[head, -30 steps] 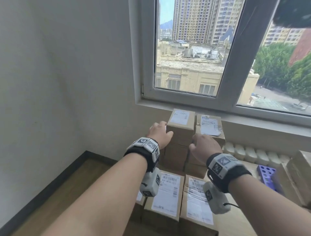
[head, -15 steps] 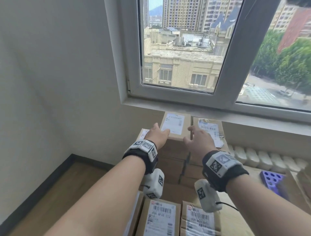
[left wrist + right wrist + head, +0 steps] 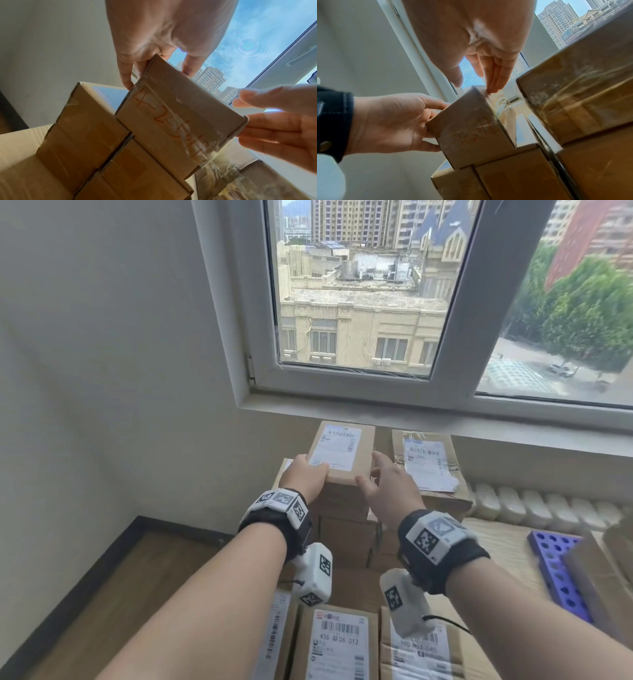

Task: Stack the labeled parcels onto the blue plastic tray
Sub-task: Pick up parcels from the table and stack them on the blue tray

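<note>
A brown parcel [image 3: 342, 453] with a white label tops the stack under the window. My left hand [image 3: 310, 474] grips its near left corner, fingers curled over the edge. The right hand [image 3: 376, 474] lies with straight fingers against its right side. In the left wrist view the parcel [image 3: 180, 119] shows red writing under tape, between my left hand [image 3: 154, 65] and the right hand [image 3: 274, 121]. The right wrist view has the same parcel [image 3: 471, 135], with the right hand [image 3: 484, 75] above it. The blue tray [image 3: 555, 573], full of holes, lies low at the right.
A second labeled parcel [image 3: 428, 467] sits just right of the held one. More labeled parcels [image 3: 339, 642] lie near me at the bottom. A brown box [image 3: 606, 573] overlaps the tray's right side. A white radiator [image 3: 534, 505] runs under the window; wooden floor [image 3: 137, 577] is at left.
Both hands have risen from the stack's front face to the top parcel's near corners. The right hand went from a fist to straight fingers. The view has tilted.
</note>
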Tool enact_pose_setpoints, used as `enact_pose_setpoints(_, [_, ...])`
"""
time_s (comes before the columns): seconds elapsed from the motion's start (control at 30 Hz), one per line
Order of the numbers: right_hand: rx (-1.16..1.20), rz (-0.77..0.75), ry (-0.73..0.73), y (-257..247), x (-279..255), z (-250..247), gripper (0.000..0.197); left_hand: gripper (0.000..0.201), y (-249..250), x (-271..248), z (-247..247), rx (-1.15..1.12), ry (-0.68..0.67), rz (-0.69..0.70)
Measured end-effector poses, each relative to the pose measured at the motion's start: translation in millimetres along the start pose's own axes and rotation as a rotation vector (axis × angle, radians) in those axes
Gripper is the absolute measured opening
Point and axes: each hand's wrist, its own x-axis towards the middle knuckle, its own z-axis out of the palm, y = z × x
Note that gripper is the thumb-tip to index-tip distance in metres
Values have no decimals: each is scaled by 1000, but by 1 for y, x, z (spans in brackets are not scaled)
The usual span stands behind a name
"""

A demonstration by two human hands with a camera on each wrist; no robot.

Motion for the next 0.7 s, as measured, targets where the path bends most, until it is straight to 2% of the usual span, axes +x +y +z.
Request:
enact_pose_setpoints(0.07, [7,2,12,-6,-5,3,57,51,-4,-4,-8,-28,-1,1])
enact_pose_setpoints(0.27, [114,21,34,-19,-29,2,52,39,-17,-27,-24,-115,-12,40])
enact_pose_setpoints(0.47, [180,24,91,-30,-68,0,51,44,-28,-66,-40,-170,16,82])
enact_pose_setpoints(0.6, [229,9,118,-38,-93,-4,60,57,-29,-93,-55,-230,22,89])
enact_pose_setpoints(0.7, [274,14,127,-42,-116,-9,68,77,-27,-117,-66,-334,-2,96])
